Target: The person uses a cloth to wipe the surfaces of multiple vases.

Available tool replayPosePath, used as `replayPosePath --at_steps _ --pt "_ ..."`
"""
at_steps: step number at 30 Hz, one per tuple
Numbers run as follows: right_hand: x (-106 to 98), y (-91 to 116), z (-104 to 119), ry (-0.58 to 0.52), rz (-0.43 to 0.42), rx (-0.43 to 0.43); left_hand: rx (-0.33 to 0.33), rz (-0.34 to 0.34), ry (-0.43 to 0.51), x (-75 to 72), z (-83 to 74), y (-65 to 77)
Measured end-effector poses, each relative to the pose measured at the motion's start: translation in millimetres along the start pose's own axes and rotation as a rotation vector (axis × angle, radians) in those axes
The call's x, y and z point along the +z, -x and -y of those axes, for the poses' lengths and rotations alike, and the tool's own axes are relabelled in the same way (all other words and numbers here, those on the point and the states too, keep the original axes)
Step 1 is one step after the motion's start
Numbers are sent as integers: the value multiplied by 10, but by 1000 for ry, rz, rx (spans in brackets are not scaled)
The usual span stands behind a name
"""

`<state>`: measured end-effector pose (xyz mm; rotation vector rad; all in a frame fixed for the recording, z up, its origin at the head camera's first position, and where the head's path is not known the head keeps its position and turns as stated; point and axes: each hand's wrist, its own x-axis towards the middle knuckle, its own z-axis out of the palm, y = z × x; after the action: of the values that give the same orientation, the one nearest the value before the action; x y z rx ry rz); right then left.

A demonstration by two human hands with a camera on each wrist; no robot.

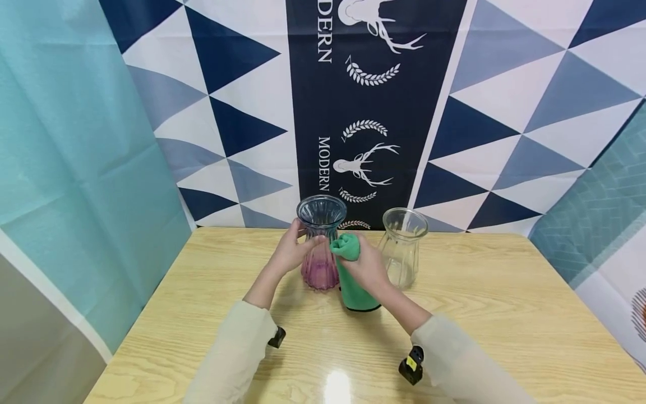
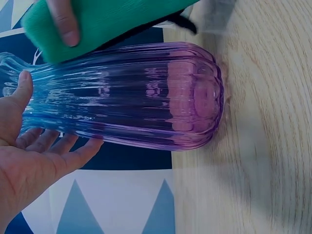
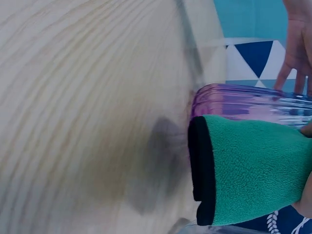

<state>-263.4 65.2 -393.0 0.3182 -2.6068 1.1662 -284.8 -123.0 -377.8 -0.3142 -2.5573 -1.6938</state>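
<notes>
A ribbed glass vase [image 1: 321,272], blue at its flared top and pink-purple at its base, stands upright on the wooden table. My left hand [image 1: 292,248] holds it around the narrow neck, thumb on the near side and fingers round the far side, as the left wrist view [image 2: 29,156] also shows for that hand. In my right hand [image 1: 372,268] is a bunched green cloth [image 1: 359,292] with a black edge. It hangs down along the vase's right side and lies against the glass near the neck in the left wrist view.
A clear glass vase [image 1: 402,255] stands just right of the right hand, partly hidden behind it. Behind the table [image 1: 484,314] hangs a patterned cloth [image 1: 257,112] with triangles and deer heads. A light blue curtain [image 1: 86,140] borders the left side.
</notes>
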Motion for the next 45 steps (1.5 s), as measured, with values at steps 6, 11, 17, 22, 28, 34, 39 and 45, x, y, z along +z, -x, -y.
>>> replayPosePath --at_steps 6,11,17,22,28,34,39,45 --pt "70 56 -154 89 80 3 5 -1 8 -12 -3 -20" --pt "110 91 -227 58 89 22 15 2 13 -5 4 -30" --pt "87 92 -199 -2 36 23 18 2 15 -10 -1 -22" --pt "17 35 -66 -74 -72 -33 28 -2 1 -19 0 -31" --pt "-56 -36 90 -135 -169 -62 30 2 13 -21 15 -21" --pt "-56 -51 120 -172 -181 -38 64 -8 -8 -21 25 14" --pt "-28 -71 137 -210 -170 -16 12 1 17 -14 11 0" --pt "-10 -88 144 -201 -169 -4 -5 8 11 -13 7 -20"
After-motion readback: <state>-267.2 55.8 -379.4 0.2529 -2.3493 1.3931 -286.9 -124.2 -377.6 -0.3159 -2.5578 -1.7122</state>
